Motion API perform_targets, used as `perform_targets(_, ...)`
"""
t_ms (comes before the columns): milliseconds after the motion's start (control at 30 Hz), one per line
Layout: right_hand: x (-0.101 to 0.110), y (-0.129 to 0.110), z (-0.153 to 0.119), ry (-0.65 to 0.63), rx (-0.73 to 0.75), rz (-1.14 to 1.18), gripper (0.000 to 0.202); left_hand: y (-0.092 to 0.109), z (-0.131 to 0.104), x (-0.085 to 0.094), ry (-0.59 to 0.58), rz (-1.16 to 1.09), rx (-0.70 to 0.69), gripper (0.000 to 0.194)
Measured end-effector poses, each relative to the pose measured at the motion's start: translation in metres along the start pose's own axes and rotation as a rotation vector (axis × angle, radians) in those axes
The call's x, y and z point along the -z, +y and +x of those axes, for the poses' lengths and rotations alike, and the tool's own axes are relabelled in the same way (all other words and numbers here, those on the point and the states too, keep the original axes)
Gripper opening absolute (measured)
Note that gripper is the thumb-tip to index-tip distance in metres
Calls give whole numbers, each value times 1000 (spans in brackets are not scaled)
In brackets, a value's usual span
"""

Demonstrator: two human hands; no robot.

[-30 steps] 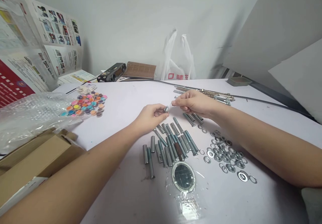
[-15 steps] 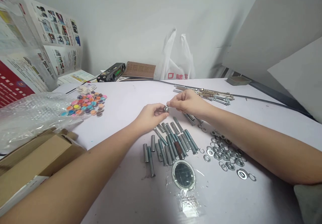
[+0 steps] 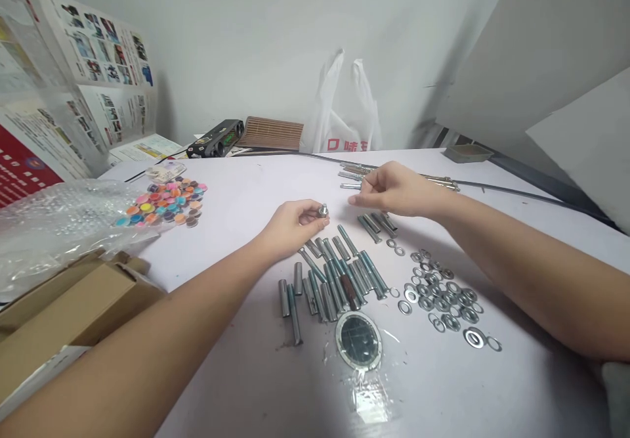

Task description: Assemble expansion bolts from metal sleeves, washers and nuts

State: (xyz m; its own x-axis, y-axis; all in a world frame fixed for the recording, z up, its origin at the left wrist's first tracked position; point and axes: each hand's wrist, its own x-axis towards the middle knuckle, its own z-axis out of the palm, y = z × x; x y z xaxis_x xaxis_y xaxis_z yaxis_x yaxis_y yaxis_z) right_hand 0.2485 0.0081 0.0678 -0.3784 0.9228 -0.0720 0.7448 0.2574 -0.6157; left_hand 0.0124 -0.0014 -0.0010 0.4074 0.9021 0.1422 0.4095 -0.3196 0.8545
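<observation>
My left hand (image 3: 295, 228) is closed round a small metal bolt (image 3: 323, 210). The bolt's end points up between thumb and fingers, with a collar that looks like a washer or nut. Its lower part is hidden. To the right, my right hand (image 3: 398, 192) hovers apart from it, thumb stretched out, fingers loosely bent, with nothing visible in them. Below my hands lie several bolts and metal sleeves (image 3: 298, 279). Several washers and nuts (image 3: 441, 303) are scattered at the right. Behind my right hand are several long anchor bolts (image 3: 350, 186), partly covered.
A round dark disc (image 3: 359, 341) in clear plastic lies in front. At left are coloured caps (image 3: 165, 200), bubble wrap (image 3: 63, 228) and a cardboard box (image 3: 83, 306). Along the back stand a black clock-like device (image 3: 216, 139), a white plastic bag (image 3: 342, 113) and a small tray (image 3: 467, 153).
My right hand has let go at the bolt and moved right, and its fingers have loosened. My left hand stays in place with the bolt, whose upper end now shows.
</observation>
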Motion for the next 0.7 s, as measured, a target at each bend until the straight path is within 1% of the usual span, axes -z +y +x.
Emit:
perform_targets(67, 12, 7, -5, -174, -7, -205, 40, 2, -1, 0, 1, 11, 9, 25)
perform_targets(133, 21, 14, -12, -339, -58, -381, 46, 4, -2, 1, 5, 17, 21, 27)
perform_targets(200, 28, 18, -20, -424, -135, -474, 54, 6, -2, 1, 6, 23, 29, 28)
perform_targets(267, 33, 18, -27, -477, -196, -505, 58, 6, -2, 1, 6, 35, 28, 28)
perform_targets(367, 34, 14, -34, -561, -261, -445, 54, 7, -2, 2, 16, 68, 33, 27)
perform_targets(467, 29, 14, -33, -549, -309, -371, 51, 8, -2, 2, 19, 85, 49, 29)
perform_targets(500, 27, 14, -32, -556, -312, -372, 52, 9, -2, 2, 18, 85, 53, 29)
perform_targets(633, 19, 16, -28, -654, -281, -409, 50, 12, -3, 2, 22, 88, 58, 28)
perform_targets(700, 19, 16, -28, -667, -268, -422, 47, 11, -3, 2, 19, 78, 53, 27)
